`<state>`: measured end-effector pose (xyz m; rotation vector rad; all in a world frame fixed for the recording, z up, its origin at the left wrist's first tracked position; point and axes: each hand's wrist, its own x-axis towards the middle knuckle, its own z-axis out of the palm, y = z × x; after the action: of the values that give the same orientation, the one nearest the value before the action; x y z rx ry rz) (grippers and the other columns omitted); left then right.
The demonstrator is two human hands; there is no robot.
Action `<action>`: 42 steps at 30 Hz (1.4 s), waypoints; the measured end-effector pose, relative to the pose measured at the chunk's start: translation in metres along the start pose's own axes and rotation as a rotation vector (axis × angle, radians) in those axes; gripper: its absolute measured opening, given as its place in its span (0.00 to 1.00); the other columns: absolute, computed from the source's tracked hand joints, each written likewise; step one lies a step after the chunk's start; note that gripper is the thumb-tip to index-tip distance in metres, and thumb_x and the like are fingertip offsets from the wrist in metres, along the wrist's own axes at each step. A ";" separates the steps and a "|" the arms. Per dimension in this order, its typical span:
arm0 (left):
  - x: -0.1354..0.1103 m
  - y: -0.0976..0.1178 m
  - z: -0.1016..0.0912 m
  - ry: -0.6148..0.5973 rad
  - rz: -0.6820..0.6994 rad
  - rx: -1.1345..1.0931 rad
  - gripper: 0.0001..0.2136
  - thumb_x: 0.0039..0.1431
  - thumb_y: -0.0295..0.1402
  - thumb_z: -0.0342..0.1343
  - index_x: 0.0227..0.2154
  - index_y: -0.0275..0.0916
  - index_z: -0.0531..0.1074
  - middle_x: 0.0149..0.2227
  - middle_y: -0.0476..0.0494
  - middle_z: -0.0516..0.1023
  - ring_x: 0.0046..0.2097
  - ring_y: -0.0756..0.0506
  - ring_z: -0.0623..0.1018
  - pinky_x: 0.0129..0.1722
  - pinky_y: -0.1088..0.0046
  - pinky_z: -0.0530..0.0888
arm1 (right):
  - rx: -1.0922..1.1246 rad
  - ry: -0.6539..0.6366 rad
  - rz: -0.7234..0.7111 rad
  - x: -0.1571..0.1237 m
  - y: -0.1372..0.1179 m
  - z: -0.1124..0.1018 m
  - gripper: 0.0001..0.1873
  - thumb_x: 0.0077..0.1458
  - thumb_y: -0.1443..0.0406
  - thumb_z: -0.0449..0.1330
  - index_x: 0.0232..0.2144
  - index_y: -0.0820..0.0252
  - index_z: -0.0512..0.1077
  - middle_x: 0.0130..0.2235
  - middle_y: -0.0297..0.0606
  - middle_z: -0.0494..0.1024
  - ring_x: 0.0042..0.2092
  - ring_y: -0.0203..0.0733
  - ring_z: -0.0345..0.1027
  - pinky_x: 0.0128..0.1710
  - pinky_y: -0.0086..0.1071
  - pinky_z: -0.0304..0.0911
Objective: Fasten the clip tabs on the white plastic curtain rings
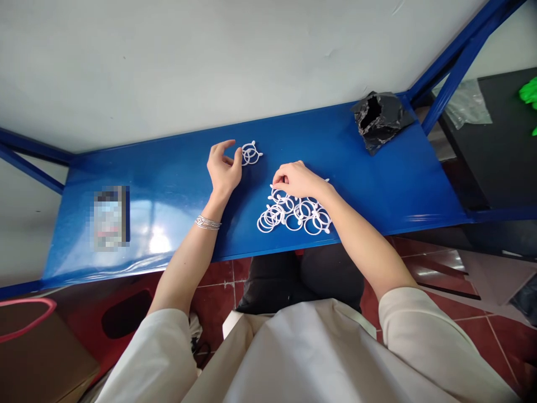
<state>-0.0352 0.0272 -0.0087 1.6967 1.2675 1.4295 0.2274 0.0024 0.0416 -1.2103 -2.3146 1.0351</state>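
Observation:
Near the middle of the blue table, my left hand [225,168] has its thumb and fingers spread apart. Just right of its thumb lie a few white plastic rings [251,151] with small knobs, overlapping each other. My right hand [298,178] reaches over a loose pile of similar white rings [274,213] close to the front edge. Its fingers are curled into a pinch at a ring on the pile's upper left. The palm and wrist cover part of the pile, and the fingertips are partly hidden.
A crumpled black plastic bag [380,120] stands at the table's back right. Toward the left end lies a blurred-out rectangular object [112,217]. Blue metal braces [453,84] rise at both ends, and a pale wall [235,61] runs along the back of the blue table [176,162].

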 end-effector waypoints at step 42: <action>-0.027 0.065 0.042 -0.293 -0.330 -0.453 0.25 0.59 0.56 0.75 0.30 0.41 0.74 0.28 0.50 0.79 0.20 0.55 0.70 0.19 0.76 0.70 | 0.401 0.484 -0.125 0.006 0.006 0.010 0.17 0.65 0.51 0.72 0.44 0.58 0.81 0.50 0.44 0.85 0.34 0.38 0.76 0.35 0.35 0.71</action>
<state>0.0247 -0.0165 0.0264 1.2661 0.9231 1.1169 0.2220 0.0048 0.0303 -1.0034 -1.6924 0.9710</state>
